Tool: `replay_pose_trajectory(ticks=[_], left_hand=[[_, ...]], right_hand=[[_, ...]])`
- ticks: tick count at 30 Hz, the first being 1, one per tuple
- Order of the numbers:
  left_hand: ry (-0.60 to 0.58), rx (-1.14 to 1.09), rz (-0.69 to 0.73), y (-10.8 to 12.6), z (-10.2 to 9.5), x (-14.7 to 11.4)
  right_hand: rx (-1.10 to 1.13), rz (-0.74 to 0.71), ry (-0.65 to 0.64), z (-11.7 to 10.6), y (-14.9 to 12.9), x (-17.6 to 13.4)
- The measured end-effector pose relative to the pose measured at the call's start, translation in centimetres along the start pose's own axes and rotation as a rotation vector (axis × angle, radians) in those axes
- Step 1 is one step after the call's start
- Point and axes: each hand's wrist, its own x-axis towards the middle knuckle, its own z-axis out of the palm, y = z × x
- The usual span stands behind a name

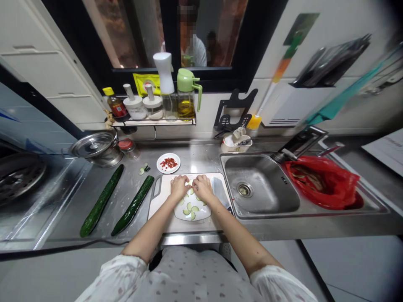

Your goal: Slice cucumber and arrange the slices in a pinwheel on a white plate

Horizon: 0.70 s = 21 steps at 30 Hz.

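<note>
My left hand [179, 187] and my right hand [202, 188] are close together over the far part of a white plate [178, 214]. The fingers of both are bent and closed around pale green cucumber slices, partly hidden by the fingers. Nearer to me on the plate, several curved cucumber slices [193, 215] lie in a fanned pattern. Beneath the plate is a white cutting board [157, 218] with a grey handle. A knife [220, 191] with a broad blade rests along the board's right side, beside my right hand.
Two whole cucumbers [134, 205] lie left of the board. Behind it stand a small dish [160, 167] of chopped red pieces and some cucumber ends [144, 168]. At right is a sink [261, 186] with a red plastic bag [324, 184]. A lidded pot [100, 153] stands back left.
</note>
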Motion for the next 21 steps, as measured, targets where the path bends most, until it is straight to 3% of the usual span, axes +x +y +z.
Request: replay_pose_trajectory(ticks=[6,10,15,21], left_hand=[[0.016,-0.054,-0.007,0.0,-0.7,-0.1],[0.063,-0.112,-0.046,-0.4,-1.6,-0.3],[0.172,-0.217,-0.095,-1.8,-2.6,-1.1],[0.278,-0.372,-0.133,-4.1,-2.0,-2.3]], right_hand=[[0.036,0.025,0.025,-0.9,-0.1,-0.1],[0.11,0.082,0.124,-2.2,0.0,-0.8],[0.236,0.107,0.258,-3.1,0.1,-3.7],[0.445,0.088,0.373,-2.2,-1.5,-8.0]])
